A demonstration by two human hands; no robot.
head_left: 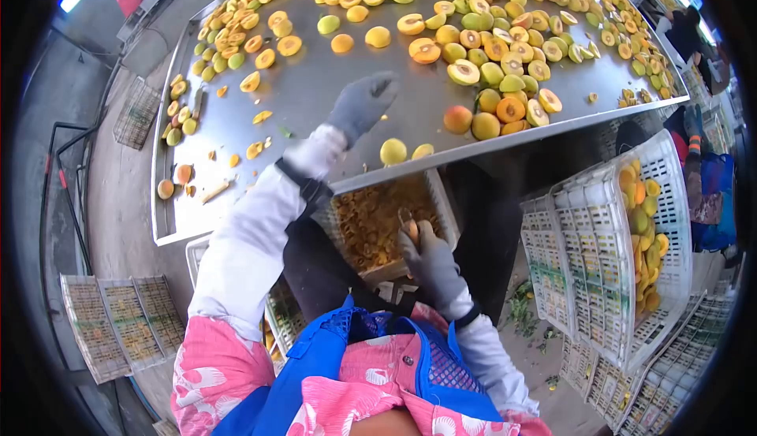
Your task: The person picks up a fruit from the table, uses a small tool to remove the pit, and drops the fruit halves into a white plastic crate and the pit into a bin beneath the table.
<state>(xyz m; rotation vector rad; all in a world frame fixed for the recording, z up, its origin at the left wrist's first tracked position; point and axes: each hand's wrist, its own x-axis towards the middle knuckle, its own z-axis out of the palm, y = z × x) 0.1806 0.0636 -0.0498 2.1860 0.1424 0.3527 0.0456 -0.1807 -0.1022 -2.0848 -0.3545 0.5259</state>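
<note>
My left hand (364,106), in a grey glove, is over the steel table, short of the fruit. Its fingers reach forward, loosely bent, with nothing visible in them; the palm is hidden. My right hand (434,264), gloved too, is low between my knees, closed around a small pitting knife (408,223) with a looped metal end. Beneath it is a crate (445,207) holding brown pits and scraps (371,219). A whole yellow peach (393,151) and a cut half (423,151) lie at the table's near edge. Many halved peaches (509,65) cover the far side.
The steel table (315,81) has a raised rim. A tilted white crate (583,255) with yellow peaches (645,235) stands at my right. Another crate (122,322) is on the floor at left. A second person's blue garment (714,207) shows at far right.
</note>
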